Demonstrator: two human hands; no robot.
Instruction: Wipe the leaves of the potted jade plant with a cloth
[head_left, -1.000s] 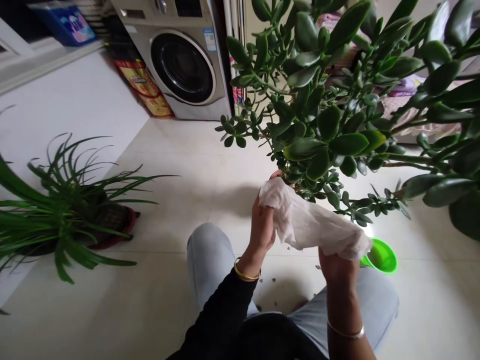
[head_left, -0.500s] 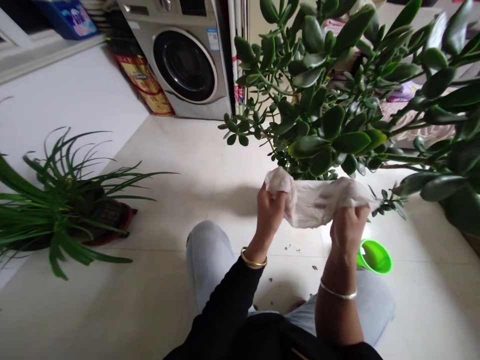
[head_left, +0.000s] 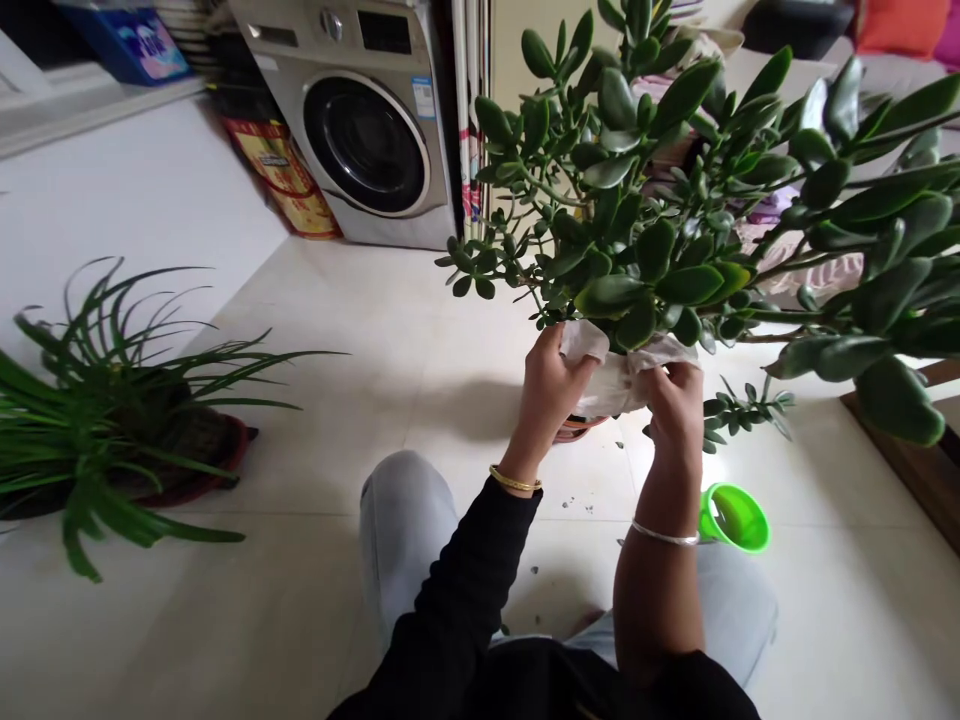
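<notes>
A damp-looking white cloth (head_left: 611, 385) is stretched between my two hands, just below the leaves of a large jade plant (head_left: 637, 240). My left hand (head_left: 551, 390) pinches the cloth's left end between thumb and fingers. At the other end, my right hand (head_left: 675, 400) is closed on a bunched part of it. The plant's lower stems and most of its pot are hidden behind the cloth and my hands. A reddish-brown rim (head_left: 577, 430) shows under the cloth.
On the floor at right, near my knee, stands a bright green cup (head_left: 739, 518). Dark crumbs and dry bits lie on the tiles (head_left: 465, 400). A long-leaved potted plant (head_left: 150, 420) is at left, with a washing machine (head_left: 367, 145) at the back.
Both hands have moved forward and closer together with the cloth, bringing it in under the jade plant's leaves. The reddish-brown rim has come into view. The camera view has shifted slightly.
</notes>
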